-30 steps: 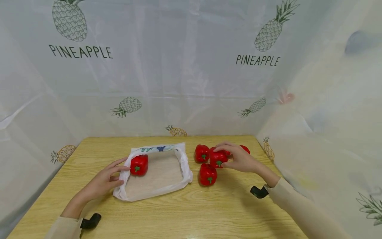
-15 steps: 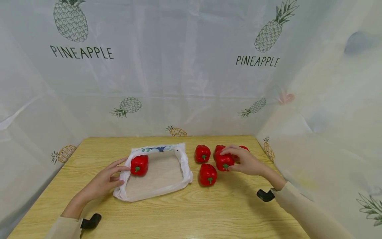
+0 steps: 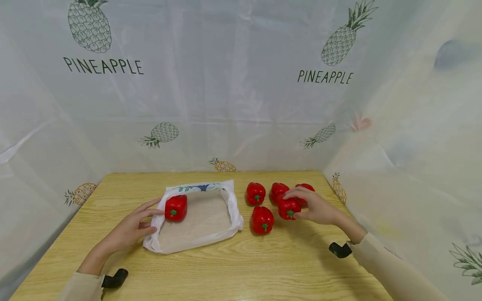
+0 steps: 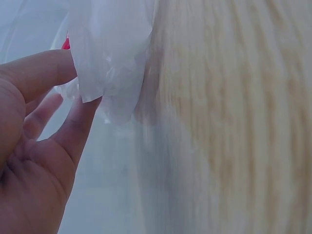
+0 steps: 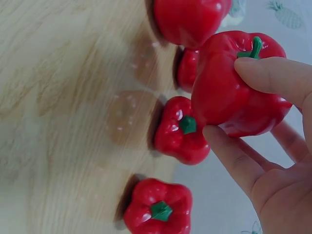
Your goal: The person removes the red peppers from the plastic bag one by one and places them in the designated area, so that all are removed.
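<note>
My right hand (image 3: 314, 207) holds a glossy red bell pepper (image 3: 289, 207) between thumb and fingers, its green stem facing me. In the right wrist view this bell pepper (image 5: 239, 87) is raised off the wood, thumb beside the stem and fingers beneath. Over on the left, my left hand (image 3: 132, 228) pinches the left rim of a white plastic bag (image 3: 237, 219) whose mouth is spread wide. Close up, thumb and forefinger meet the thin white plastic (image 4: 112, 53). Inside the bag, against its left wall, lies another red bell pepper (image 3: 175, 208).
Several more red bell peppers lie right of the bag: one in front (image 3: 262, 220), one behind it (image 3: 255, 193), others (image 3: 278, 190) partly behind my right hand. The wooden table (image 3: 233, 271) ends at a pineapple-printed curtain (image 3: 241, 104), which also hangs at both sides.
My right hand has drawn its bell pepper rightward and nearer to me, uncovering another pepper behind. The left hand and bag have kept their place.
</note>
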`<state>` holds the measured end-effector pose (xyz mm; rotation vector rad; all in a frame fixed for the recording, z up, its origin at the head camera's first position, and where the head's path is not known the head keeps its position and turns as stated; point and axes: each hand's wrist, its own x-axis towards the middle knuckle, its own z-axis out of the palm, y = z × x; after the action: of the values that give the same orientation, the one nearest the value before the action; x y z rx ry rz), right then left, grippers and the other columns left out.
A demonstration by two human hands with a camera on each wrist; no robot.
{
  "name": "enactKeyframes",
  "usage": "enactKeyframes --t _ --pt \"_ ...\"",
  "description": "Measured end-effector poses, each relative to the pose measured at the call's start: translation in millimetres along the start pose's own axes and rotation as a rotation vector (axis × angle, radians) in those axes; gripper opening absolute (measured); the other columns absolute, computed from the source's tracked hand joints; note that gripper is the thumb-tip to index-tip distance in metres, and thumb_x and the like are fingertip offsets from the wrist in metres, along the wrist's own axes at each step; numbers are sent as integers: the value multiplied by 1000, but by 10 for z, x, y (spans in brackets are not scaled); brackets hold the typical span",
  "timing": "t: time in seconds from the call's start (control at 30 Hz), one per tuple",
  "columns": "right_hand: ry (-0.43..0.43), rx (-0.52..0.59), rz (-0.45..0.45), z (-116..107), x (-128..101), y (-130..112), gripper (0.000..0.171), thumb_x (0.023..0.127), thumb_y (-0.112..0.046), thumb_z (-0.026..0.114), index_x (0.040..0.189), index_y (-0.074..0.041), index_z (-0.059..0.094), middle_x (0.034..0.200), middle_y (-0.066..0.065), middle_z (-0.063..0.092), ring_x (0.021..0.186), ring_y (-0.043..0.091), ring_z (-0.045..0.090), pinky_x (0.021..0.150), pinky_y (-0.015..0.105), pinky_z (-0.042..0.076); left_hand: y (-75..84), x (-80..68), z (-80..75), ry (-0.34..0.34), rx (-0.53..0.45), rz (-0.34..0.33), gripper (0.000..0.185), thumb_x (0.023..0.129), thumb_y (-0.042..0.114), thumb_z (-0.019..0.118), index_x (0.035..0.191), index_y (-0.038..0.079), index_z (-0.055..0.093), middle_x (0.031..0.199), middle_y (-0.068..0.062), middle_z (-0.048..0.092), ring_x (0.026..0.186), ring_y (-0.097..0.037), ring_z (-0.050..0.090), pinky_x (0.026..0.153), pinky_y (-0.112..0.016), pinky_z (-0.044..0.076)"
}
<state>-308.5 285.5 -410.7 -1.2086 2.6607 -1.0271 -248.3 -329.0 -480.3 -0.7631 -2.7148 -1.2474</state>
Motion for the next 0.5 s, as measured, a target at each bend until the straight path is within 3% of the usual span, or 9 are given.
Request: enactKeyframes --t 0.23,0.5 --pt "-10 5 11 36 -75 44 54 89 9 80 135 -11 63 145 12 57 128 32 57 93 37 62 -21 0 12 5 -15 19 50 89 0 82 137 10 68 169 -22 34 141 -50 40 90 -20 58" --pt "-9 22 4 104 -126 83 52 90 8 80 136 -11 63 145 16 57 125 36 59 91 41 63 -26 -2 10 5 -15 18 50 89 0 82 137 10 68 169 -21 34 142 -51 40 90 -21 59"
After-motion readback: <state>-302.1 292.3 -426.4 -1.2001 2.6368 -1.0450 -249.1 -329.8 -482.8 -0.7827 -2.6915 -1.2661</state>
